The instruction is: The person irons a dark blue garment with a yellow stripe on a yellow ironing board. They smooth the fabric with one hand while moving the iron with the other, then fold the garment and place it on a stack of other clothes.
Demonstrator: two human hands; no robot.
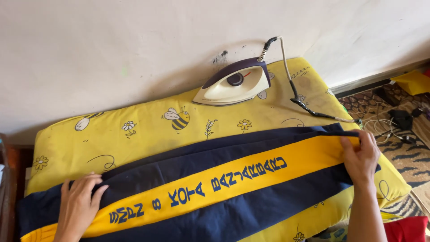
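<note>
I saw my left hand point(78, 206) lying flat, fingers spread, on the navy cloth garment point(251, 206) at lower left of the frame. My right hand point(360, 157) pinched its edge at right. A smooth yellow band point(251, 172) with blue lettering ran diagonally across it. The garment lay on a padded yellow cushion point(148, 130) printed with bees and daisies; a cream-and-purple iron point(233, 83) rested at upper centre.

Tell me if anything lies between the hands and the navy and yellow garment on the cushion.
Nothing visible does. The left hand lies flat on the navy and yellow garment at one end, and the right hand grips its other end. The iron rests apart from it, farther back on the yellow cushion.
</note>
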